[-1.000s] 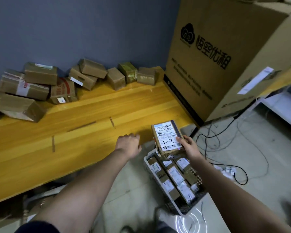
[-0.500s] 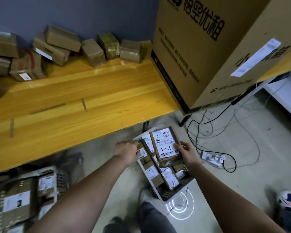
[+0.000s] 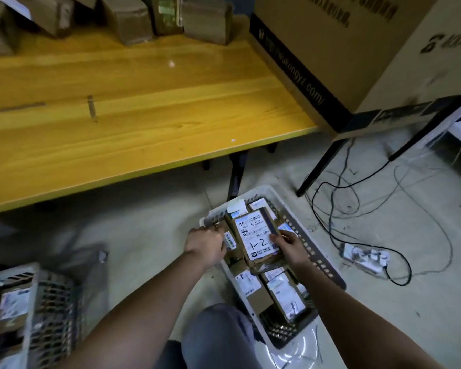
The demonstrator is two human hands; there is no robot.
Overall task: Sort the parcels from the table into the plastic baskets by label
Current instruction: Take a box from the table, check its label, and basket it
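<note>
lowering the "1-2" parcel (image 3: 257, 239) into the white basket (image 3: 322, 265) on the floor, you're gripping its right edge with your right hand (image 3: 290, 247), thumb on the label. your left hand (image 3: 205, 245) is curling at the basket's near-left rim; whether it's holding anything, i can't tell. this basket is looking nearly full, and a second basket (image 3: 35, 310) at left is holding some too. several table parcels (image 3: 133, 18) are waiting along the back of the table (image 3: 144, 102), so you're probably past halfway.
</note>
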